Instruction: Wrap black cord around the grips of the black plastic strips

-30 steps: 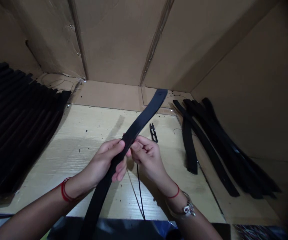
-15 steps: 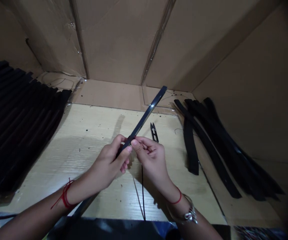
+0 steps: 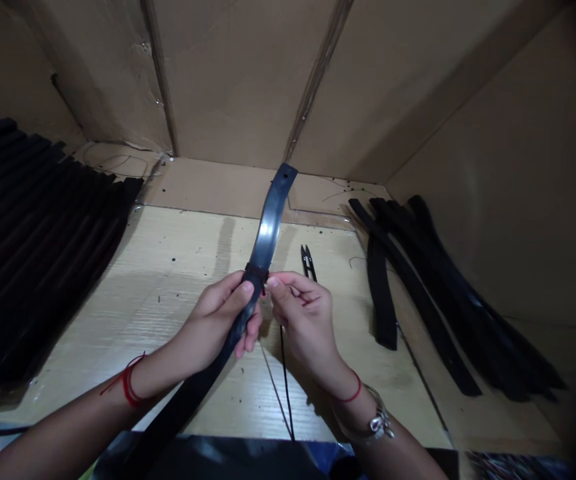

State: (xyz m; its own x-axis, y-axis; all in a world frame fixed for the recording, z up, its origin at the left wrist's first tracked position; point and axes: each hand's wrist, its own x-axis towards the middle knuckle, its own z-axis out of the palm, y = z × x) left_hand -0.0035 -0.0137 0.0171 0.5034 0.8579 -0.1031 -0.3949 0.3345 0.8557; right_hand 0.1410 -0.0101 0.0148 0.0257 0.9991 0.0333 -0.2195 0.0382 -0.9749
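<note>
A long black strap (image 3: 268, 230) runs diagonally up from the front edge. Its upper part is a smooth, glossy strip with a small hole near the tip; a dull black sleeve covers the lower part. My left hand (image 3: 218, 313) is closed round the strap just below the sleeve's mouth, thumb on top. At that mouth a band of dark cord goes round the strap. Close against its right side, my right hand (image 3: 308, 317) is closed in a pinch on the cord, whose end between the fingertips is hard to see. A black cord (image 3: 285, 380) hangs below this hand.
Black thread snips (image 3: 309, 261) lie behind my right hand on the pale wooden table (image 3: 168, 293). Many black strips (image 3: 43, 233) are stacked at the left, several more black straps (image 3: 433, 287) at the right. Cardboard walls (image 3: 238, 80) enclose the back and sides.
The strap has turned from edge-on to show its flat glossy face, and its tip has swung left. Both hands keep their grip in nearly the same place.
</note>
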